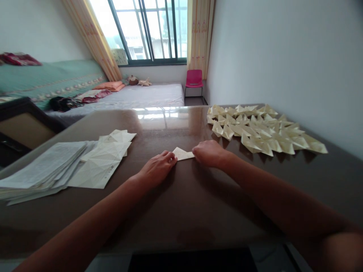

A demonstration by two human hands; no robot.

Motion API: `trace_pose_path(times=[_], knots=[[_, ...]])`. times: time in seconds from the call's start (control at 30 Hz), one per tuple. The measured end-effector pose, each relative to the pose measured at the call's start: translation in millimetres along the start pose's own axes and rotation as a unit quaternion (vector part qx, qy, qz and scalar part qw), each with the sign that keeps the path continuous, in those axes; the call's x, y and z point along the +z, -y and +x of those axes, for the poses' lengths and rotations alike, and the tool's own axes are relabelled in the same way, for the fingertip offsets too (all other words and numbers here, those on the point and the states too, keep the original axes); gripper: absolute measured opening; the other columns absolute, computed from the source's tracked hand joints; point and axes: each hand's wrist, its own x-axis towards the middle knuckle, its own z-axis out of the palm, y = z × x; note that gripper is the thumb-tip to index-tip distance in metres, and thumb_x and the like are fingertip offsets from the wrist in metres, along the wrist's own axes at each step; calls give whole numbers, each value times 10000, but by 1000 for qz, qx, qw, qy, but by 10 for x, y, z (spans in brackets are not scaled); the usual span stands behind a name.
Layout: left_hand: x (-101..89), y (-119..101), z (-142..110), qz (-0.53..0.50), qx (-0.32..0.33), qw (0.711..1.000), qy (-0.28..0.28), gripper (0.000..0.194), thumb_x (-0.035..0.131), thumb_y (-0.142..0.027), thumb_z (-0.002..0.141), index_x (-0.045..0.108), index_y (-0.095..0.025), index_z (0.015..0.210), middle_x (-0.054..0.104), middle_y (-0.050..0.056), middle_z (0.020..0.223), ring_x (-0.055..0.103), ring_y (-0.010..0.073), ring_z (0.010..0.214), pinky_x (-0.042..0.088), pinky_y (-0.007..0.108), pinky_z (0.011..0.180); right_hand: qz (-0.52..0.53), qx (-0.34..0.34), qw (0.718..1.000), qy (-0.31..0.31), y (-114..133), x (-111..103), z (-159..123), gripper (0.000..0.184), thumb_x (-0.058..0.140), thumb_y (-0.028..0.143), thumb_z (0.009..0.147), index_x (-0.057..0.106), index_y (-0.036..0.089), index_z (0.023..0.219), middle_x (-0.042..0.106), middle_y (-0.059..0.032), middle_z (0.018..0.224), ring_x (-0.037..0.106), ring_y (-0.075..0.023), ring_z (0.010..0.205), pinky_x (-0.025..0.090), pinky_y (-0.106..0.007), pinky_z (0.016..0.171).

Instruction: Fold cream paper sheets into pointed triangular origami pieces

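Observation:
A small folded piece of cream paper (183, 153) lies on the dark glossy table (181, 204) in front of me. My left hand (157, 168) presses on its left end with fingers curled and closed. My right hand (210, 153) covers its right end, fingers bent down onto the paper. Only the middle tip of the folded piece shows between the two hands.
A pile of several finished folded paper pieces (261, 130) spreads over the table's right side by the white wall. Creased sheets (106, 158) and a stack of printed paper (42, 170) lie at the left. Beyond the table are a bed (147, 96), a pink chair (194, 79) and a window.

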Motion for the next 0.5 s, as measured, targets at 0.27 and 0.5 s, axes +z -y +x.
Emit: trace_pose_path(times=[0.27, 0.5], knots=[[-149, -24, 153, 26, -15, 997, 67, 287, 372, -207, 942, 655, -166, 919, 614, 94, 909, 584, 204, 855, 479, 317, 763, 233, -50, 971, -33, -425, 209, 278, 268, 656, 392, 791, 671, 167, 934, 686, -44, 933, 616, -140, 797, 418, -201, 658], [-21, -67, 442, -29, -62, 998, 0, 276, 421, -318, 930, 592, -244, 1134, 603, 47, 1073, 633, 163, 836, 466, 256, 703, 327, -95, 940, -14, -417, 234, 274, 170, 648, 247, 744, 691, 143, 870, 660, 5, 752, 565, -107, 674, 387, -190, 593]])
